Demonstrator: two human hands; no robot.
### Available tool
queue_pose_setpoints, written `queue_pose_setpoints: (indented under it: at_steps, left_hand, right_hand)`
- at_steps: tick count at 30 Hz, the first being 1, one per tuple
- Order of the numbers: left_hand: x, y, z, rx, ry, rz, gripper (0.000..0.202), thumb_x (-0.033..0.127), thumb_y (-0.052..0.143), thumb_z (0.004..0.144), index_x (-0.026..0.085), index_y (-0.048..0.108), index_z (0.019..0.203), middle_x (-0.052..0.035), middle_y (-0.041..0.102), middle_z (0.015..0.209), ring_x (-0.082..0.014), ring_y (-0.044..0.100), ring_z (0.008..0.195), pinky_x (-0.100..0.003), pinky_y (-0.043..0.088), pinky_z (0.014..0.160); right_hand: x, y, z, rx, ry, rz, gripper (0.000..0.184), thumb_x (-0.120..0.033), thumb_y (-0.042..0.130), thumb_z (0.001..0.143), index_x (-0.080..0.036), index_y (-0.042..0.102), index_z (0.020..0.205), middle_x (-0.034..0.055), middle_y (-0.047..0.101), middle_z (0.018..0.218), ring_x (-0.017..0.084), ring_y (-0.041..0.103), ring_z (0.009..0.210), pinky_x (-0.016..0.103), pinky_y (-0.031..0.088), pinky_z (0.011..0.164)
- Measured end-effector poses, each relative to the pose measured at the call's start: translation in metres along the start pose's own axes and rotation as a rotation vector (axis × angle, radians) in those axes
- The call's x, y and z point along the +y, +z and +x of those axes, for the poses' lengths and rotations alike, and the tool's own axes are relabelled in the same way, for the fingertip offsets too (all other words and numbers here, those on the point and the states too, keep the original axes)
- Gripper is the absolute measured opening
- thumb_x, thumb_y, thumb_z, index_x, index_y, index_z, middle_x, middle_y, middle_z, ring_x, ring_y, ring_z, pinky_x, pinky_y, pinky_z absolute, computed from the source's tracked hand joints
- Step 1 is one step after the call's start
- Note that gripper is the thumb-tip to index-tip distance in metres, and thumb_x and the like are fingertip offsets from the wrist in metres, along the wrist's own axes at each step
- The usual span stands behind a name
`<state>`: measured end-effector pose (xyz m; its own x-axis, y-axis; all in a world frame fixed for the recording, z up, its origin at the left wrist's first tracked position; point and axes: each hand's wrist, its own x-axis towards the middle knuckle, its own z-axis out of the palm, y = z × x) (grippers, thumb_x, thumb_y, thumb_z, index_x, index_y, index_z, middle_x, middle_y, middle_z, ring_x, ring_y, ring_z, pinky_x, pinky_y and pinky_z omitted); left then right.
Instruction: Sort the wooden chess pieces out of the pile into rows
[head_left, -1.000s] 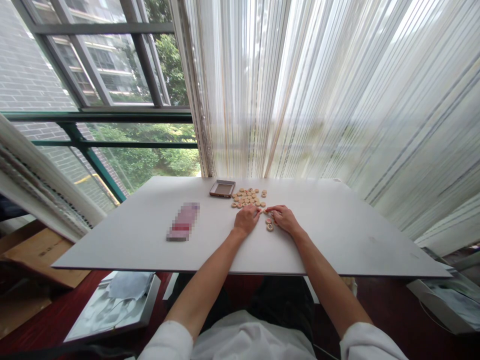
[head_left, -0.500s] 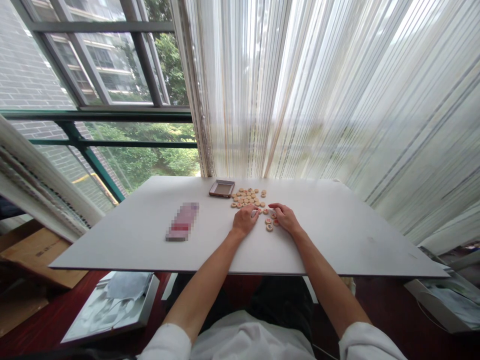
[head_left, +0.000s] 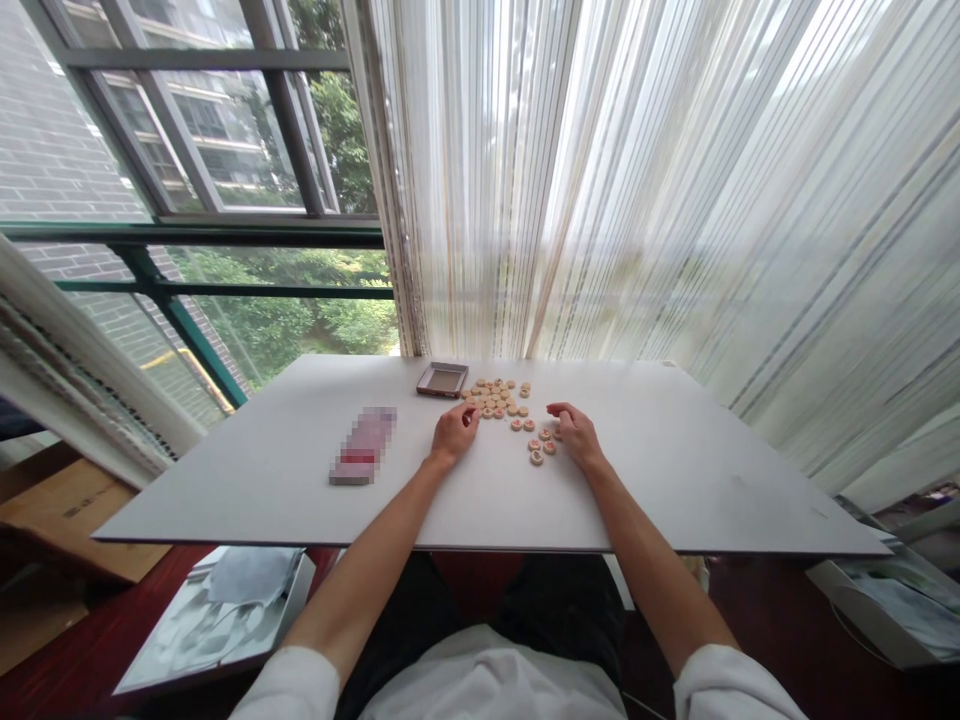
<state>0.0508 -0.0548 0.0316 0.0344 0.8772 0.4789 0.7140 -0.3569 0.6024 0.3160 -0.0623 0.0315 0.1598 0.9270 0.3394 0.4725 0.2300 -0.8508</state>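
Round wooden Chinese chess pieces (head_left: 495,396) lie in a cluster on the white table. My left hand (head_left: 453,432) is at the cluster's near left edge, its thumb and fingertips closed around a Chinese chess piece that they mostly cover. To the right, several pieces with red or dark characters (head_left: 535,445) are spread face up in a loose group. My right hand (head_left: 579,436) rests just right of this group, fingers loosely bent, thumb and forefinger apart. One piece (head_left: 558,434) is partly hidden beside its thumb.
Behind the cluster's left end stands a shallow open box (head_left: 443,380). A pixelated pinkish flat object (head_left: 364,447) lies on the left of the white table (head_left: 247,490). Curtains (head_left: 600,200) and a window border the far edge. Boxes (head_left: 217,610) sit below the table at both sides.
My left hand has moved left, from beside the middle pieces to the cluster's left edge, uncovering pieces there. My right hand has shifted slightly right.
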Motion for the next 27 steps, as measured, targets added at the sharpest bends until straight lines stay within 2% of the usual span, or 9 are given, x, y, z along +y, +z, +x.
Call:
queue_pose_setpoints:
  at_steps: [3,8,13,19,23,27]
  left_hand:
    - [-0.006,-0.003,-0.005,0.017,0.061,0.029,0.016,0.026,0.054,0.091,0.02,0.067,0.097,-0.005,0.071,0.091,-0.0173,0.064,0.078,-0.029,0.051,0.08]
    - [-0.004,-0.001,-0.011,0.022,0.188,0.15,0.017,0.021,0.058,0.087,0.02,0.067,0.102,-0.0067,0.07,0.104,-0.0232,0.06,0.1,-0.037,0.047,0.093]
    - [0.002,-0.003,-0.014,-0.029,0.255,0.228,0.019,0.022,0.056,0.088,0.022,0.067,0.104,-0.0066,0.067,0.113,-0.0244,0.057,0.108,-0.04,0.046,0.095]
    - [0.003,-0.002,-0.016,-0.064,0.326,0.226,0.028,0.026,0.05,0.093,0.023,0.064,0.118,-0.0063,0.061,0.128,-0.0228,0.051,0.122,-0.04,0.039,0.106]
    - [0.0,0.002,-0.015,-0.157,0.383,0.258,0.036,0.03,0.041,0.098,0.02,0.058,0.128,-0.0074,0.056,0.138,-0.022,0.043,0.133,-0.041,0.031,0.113]
    - [-0.003,0.005,-0.013,-0.237,0.362,0.292,0.041,0.033,0.036,0.1,0.019,0.055,0.133,-0.0082,0.05,0.143,-0.0221,0.039,0.137,-0.043,0.027,0.116]
  right_hand:
    - [0.002,-0.004,0.003,0.081,0.015,0.031,0.036,-0.028,0.037,0.082,-0.022,0.07,0.092,0.0026,0.073,0.095,0.018,0.066,0.091,0.029,0.051,0.081]
    - [0.007,-0.01,0.008,0.212,0.028,0.093,0.039,-0.031,0.03,0.084,-0.019,0.065,0.093,0.0052,0.072,0.093,0.019,0.066,0.089,0.032,0.05,0.082]
    - [0.004,-0.008,0.006,0.208,0.003,0.139,0.039,-0.034,0.029,0.085,-0.018,0.064,0.094,0.008,0.072,0.095,0.021,0.065,0.089,0.032,0.049,0.078]
    - [-0.002,-0.005,0.004,0.007,-0.064,0.138,0.056,-0.04,0.017,0.093,-0.019,0.066,0.111,0.0082,0.069,0.115,0.022,0.061,0.103,0.033,0.048,0.084]
    - [-0.006,-0.007,0.014,-0.239,-0.027,0.019,0.063,-0.041,0.011,0.096,-0.022,0.066,0.119,0.0071,0.064,0.125,0.022,0.058,0.111,0.035,0.047,0.09]
    - [-0.019,-0.009,0.031,-0.485,-0.043,-0.164,0.059,-0.04,0.015,0.098,-0.023,0.067,0.12,0.008,0.066,0.12,0.023,0.06,0.108,0.035,0.047,0.09]
